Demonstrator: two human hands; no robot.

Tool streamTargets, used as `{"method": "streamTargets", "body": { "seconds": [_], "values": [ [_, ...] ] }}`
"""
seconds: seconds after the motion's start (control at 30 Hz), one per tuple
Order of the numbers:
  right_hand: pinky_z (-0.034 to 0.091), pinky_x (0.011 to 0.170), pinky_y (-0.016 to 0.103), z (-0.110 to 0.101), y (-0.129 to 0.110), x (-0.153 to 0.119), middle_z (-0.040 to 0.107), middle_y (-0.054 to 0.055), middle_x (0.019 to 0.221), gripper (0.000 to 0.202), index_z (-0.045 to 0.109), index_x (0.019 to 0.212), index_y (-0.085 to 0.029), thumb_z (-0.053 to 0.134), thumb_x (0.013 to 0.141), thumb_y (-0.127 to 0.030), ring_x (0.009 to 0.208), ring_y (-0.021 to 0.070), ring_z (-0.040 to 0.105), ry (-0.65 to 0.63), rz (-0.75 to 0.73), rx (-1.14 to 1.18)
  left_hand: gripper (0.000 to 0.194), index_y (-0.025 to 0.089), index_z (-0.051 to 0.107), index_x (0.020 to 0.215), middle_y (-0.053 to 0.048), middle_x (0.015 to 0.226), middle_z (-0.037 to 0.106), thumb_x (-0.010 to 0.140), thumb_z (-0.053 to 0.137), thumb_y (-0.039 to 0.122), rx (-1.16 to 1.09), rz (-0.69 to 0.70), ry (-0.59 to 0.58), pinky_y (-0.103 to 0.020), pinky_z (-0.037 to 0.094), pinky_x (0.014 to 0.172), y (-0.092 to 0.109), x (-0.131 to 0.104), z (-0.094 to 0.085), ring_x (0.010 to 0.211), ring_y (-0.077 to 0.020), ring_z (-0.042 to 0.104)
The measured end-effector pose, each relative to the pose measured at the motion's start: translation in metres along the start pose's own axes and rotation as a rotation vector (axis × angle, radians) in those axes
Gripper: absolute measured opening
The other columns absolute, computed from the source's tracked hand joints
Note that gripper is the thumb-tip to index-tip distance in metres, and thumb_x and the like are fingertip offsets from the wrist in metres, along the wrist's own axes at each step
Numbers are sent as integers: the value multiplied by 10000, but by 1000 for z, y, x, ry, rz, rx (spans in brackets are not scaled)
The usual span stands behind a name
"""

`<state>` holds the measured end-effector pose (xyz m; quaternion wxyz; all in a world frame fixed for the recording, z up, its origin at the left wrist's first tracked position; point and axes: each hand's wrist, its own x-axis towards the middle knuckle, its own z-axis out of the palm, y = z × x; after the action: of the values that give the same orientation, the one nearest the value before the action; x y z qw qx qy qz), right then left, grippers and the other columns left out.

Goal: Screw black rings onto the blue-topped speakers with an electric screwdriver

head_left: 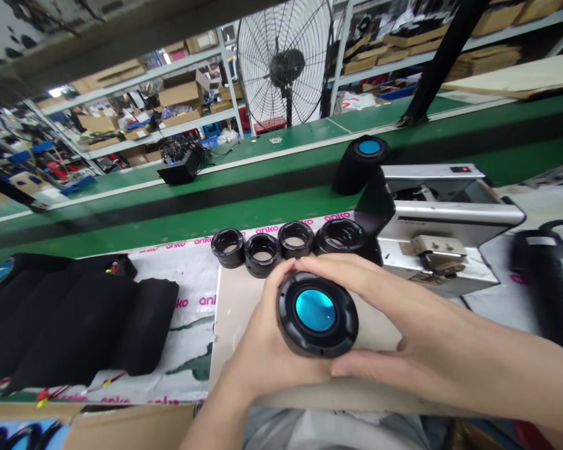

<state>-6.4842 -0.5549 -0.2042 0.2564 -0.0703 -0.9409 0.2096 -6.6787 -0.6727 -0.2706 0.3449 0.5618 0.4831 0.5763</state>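
Both hands are closed around a black cylindrical speaker (286,312) whose shiny blue end disc faces up toward me. My left hand (267,350) wraps its left and lower side. Fingers of my right hand (389,319) reach over the top rim while the thumb presses the lower right edge. The speaker's lower body is hidden by the hands. Just beyond my fingertips, several black plastic rings (263,251) stand in a row at the far edge of a beige board (232,294).
Black fabric-covered cylinders (89,319) with loose coloured wires lie at left. At right are a silver metal device (443,219) and a black handheld tool (547,281) with a cord. Another speaker (361,162) stands behind the device. A large fan (286,65) is beyond the green bench (281,190).
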Motion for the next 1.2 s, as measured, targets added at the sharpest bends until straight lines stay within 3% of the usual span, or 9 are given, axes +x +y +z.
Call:
{"method": "streamTargets", "body": {
  "seconds": [0.17,0.33,0.47,0.57,0.7,0.8,1.0,1.1,1.2],
  "values": [
    [544,1212,325,-1,3,-1,509,24,1617,830,271,1685,-310,691,1014,-556,1450,239,558,-37,17,4,1272,443,335,1588,14,1618,565,567,1017,108,-8,-18,9,-331,496,1235,2,0,2,1480,-231,585],
    [510,1242,344,-2,1,-1,500,25,1627,718,251,1692,-315,581,1086,-513,1466,228,544,-45,-18,-5,1246,370,401,1569,-26,1597,593,521,1043,163,-20,-78,37,-377,507,1231,1,2,3,1484,-281,579],
    [526,1227,429,-2,-4,0,450,21,1665,891,202,1694,-352,747,997,-462,1480,292,525,-104,91,-1,1178,389,481,1512,6,1552,625,508,1054,159,-114,-89,44,-358,516,1218,0,4,5,1443,-266,615],
    [525,1224,412,2,-10,1,389,-38,1696,998,163,1693,-394,810,933,-420,1508,280,492,-96,154,-31,1127,420,503,1480,29,1534,621,526,1053,180,-164,-62,68,-333,513,1213,-1,3,7,1431,-244,618],
    [510,1231,354,10,-19,-2,443,-68,1660,855,239,1658,-395,738,965,-399,1480,211,528,-52,229,-13,1140,437,505,1466,30,1516,614,499,1073,230,-195,-38,106,-330,485,1236,-4,0,8,1437,-245,601],
    [524,1221,382,17,-22,-7,490,-56,1629,765,315,1630,-387,720,982,-421,1455,216,556,3,260,-3,1169,475,532,1449,63,1500,615,452,1090,231,-193,-42,83,-283,484,1220,-5,0,9,1421,-221,607],
    [538,1195,314,17,-12,-5,527,-27,1595,919,299,1611,-424,866,890,-375,1430,207,576,47,257,190,1075,433,590,1397,62,1439,676,470,1084,209,-246,-82,89,-250,521,1166,0,3,10,1366,-196,655],
    [471,1245,271,8,-11,1,493,-70,1624,918,309,1618,-435,876,897,-378,1476,170,522,-24,250,212,1115,423,587,1400,66,1440,682,438,1084,157,-221,-95,91,-217,530,1138,0,2,9,1353,-179,666],
    [530,1186,257,1,-17,5,539,-88,1576,875,402,1573,-403,886,861,-248,1450,170,540,-110,262,182,1133,417,571,1405,74,1441,683,432,1079,138,-202,-73,107,-203,531,1128,-1,1,11,1342,-165,673]
  ]
}}
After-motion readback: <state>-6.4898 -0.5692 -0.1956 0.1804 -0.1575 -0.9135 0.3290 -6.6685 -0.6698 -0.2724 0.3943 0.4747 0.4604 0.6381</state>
